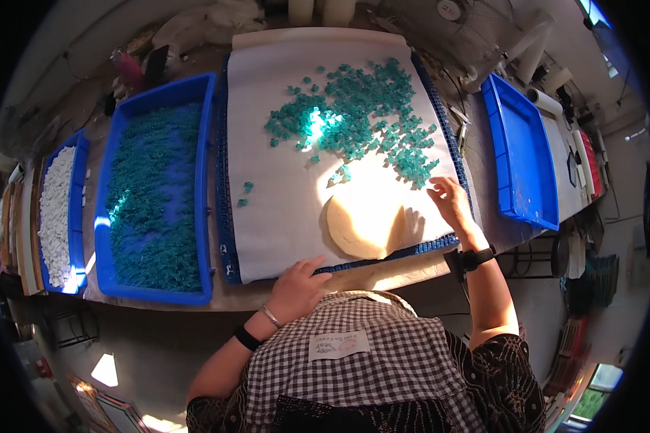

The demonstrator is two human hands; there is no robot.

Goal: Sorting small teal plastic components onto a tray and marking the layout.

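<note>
I am resting my left hand (pixel 296 287), fingers loosely spread and holding nothing, on the near edge of the white sheet (pixel 282 209). My right hand (pixel 451 202), fingers open, is reaching beside the round tan disc (pixel 365 225) toward the teal tiles (pixel 361 119) scattered farther up.

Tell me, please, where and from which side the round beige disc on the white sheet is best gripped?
Probably by the near rim of the round beige disc, coming from the person's side. It lies flat on the white sheet, so only its thin edge offers purchase. The far side borders the teal tile pieces, and the right hand hovers just beside them; the left hand is nearest that rim.
</note>
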